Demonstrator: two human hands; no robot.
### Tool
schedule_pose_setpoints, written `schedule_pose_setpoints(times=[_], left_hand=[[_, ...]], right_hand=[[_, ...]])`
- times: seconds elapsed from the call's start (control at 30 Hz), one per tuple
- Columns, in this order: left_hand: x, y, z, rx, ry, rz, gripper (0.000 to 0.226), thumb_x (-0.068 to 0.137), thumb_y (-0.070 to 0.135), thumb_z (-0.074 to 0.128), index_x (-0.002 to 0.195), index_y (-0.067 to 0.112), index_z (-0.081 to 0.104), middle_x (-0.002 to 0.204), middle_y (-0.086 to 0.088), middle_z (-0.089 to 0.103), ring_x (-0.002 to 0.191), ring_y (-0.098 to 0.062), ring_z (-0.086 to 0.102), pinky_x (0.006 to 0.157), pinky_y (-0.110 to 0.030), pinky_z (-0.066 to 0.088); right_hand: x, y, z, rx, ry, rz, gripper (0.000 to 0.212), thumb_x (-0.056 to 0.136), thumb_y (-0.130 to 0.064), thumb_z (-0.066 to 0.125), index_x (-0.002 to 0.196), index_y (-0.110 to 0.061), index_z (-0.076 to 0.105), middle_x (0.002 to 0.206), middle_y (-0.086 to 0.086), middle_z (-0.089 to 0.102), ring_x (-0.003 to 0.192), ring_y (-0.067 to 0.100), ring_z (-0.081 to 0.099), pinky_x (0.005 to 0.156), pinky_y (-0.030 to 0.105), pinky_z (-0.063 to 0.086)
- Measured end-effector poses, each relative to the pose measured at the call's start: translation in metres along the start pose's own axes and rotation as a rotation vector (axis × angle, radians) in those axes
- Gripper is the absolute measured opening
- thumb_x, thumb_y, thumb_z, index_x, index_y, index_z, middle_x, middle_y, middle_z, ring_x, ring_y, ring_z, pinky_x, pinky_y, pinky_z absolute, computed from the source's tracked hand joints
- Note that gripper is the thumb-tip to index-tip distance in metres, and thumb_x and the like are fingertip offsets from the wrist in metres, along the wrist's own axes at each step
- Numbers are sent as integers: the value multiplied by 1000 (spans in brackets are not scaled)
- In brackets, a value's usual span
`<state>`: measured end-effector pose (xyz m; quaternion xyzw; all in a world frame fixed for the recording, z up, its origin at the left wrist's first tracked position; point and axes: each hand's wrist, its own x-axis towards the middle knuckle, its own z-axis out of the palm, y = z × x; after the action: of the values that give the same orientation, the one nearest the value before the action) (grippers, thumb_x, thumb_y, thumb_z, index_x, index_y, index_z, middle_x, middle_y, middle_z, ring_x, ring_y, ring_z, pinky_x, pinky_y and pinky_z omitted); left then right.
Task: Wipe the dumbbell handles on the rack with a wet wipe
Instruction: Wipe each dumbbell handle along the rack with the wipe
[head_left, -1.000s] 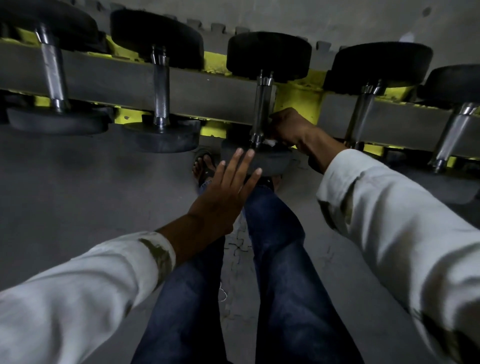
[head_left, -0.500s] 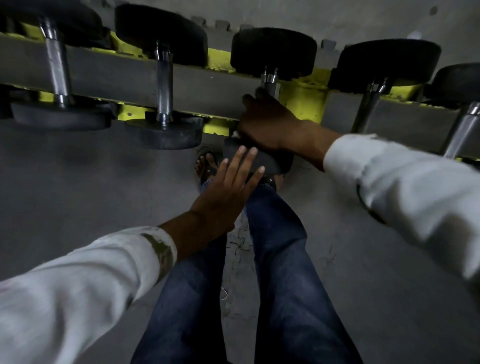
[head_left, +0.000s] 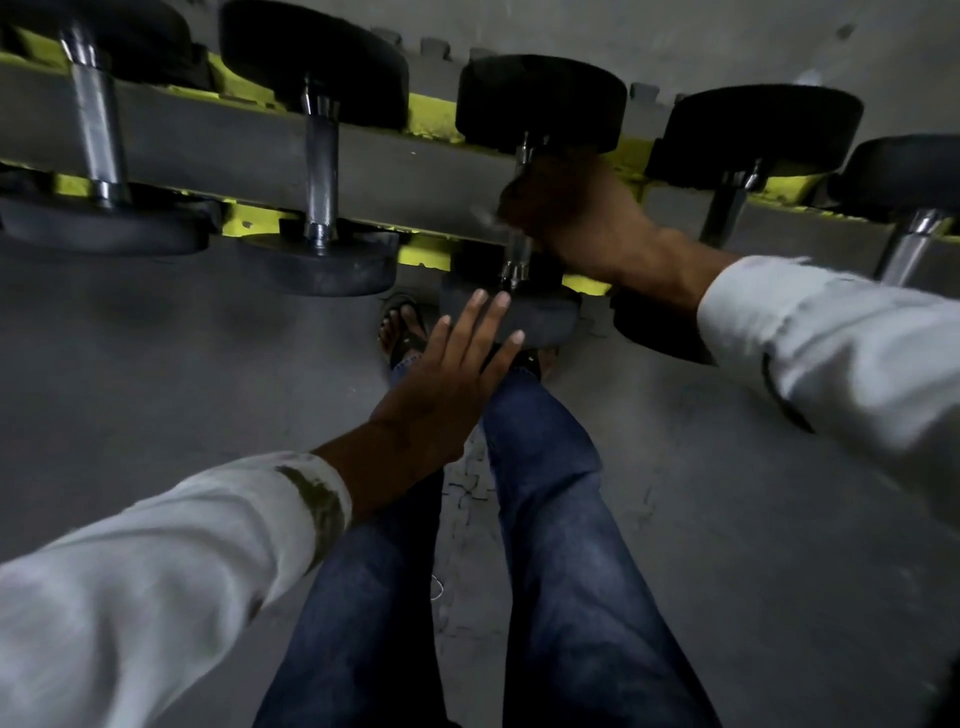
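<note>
Right hand (head_left: 576, 218) grips middle dumbbell handle (head_left: 517, 254).
I see left hand (head_left: 441, 389) released, fingers straight, holding nothing.

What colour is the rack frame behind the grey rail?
The rack frame is bright yellow, clearest in the head view.

Left hand (head_left: 441, 395) outstretched, fingers straight; right hand (head_left: 576, 218), blurred, curled round a dumbbell handle (head_left: 518, 254).

Five black-headed dumbbells (head_left: 317, 67) with chrome handles (head_left: 321, 171) are laid side by side across the grey-and-yellow rack (head_left: 218, 145), the middle handle (head_left: 517, 254) being largely hidden by the right hand (head_left: 576, 218) gripping it.
</note>
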<state>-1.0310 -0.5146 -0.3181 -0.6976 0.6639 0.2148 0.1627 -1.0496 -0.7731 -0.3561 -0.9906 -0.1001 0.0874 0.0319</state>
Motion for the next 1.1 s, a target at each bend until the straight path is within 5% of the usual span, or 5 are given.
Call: schedule_pose_setpoints(times=[0.2,0.33,0.7,0.97,1.1], left_hand=[[1,0,0,-25,-12,-2,105,94,46,57,160,-2,-9,161,-39,-17,152,-57,-1,119,-60,28],[0,-1,-2,4,-45,9,111,93,54,54,159,-2,-14,160,-40,-21,152,-57,-2,120,-59,27],[0,-2,-12,-47,-130,19,113,97,52,53,152,-2,-29,155,-39,-32,150,-56,-13,123,-61,18],[1,-3,1,-55,22,9,96,101,45,48,160,-1,-12,162,-38,-15,153,-55,4,122,-60,26],[2,-5,10,-65,39,7,98,98,44,53,161,-2,-7,163,-38,-11,152,-55,7,120,-60,29]], right_hand=[[-18,-17,11,22,-98,-207,30,96,-25,41,113,-17,64,114,5,67,99,32,67,66,37,53],[-2,15,13,128,52,265,33,99,-31,48,111,-11,71,110,11,71,103,30,66,83,40,54],[-6,-7,18,150,239,186,16,92,-7,59,103,-11,70,117,10,68,100,35,66,66,40,56],[34,-52,6,882,428,1485,21,91,-23,53,101,-15,70,105,12,72,95,30,65,70,31,38],[46,-20,26,2146,549,1536,36,93,-38,40,102,-13,65,102,15,68,79,30,71,74,36,47]])
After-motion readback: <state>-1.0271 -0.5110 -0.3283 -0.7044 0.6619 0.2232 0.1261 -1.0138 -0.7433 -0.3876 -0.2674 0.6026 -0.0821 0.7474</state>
